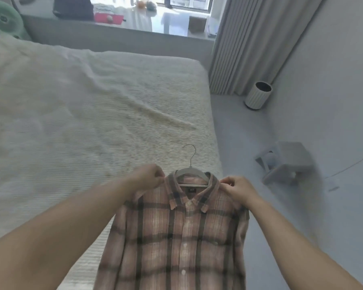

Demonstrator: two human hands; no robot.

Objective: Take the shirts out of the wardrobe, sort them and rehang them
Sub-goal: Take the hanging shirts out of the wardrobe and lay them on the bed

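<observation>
A pink and brown plaid shirt (176, 237) hangs in front of me on a pale hanger (192, 171) whose metal hook points up. It is buttoned, with its collar around the hanger's neck. My left hand (148, 176) pinches the shirt's left shoulder beside the collar. My right hand (238, 190) pinches the right shoulder. The shirt's lower part runs out of the frame at the bottom. The wardrobe is not in view.
A bed with a cream textured cover (92, 114) fills the left and middle, its edge just behind the shirt. On the grey floor to the right stand a small grey stool (285, 162) and a white ribbed bin (259, 95). Grey curtains (249, 42) hang beyond.
</observation>
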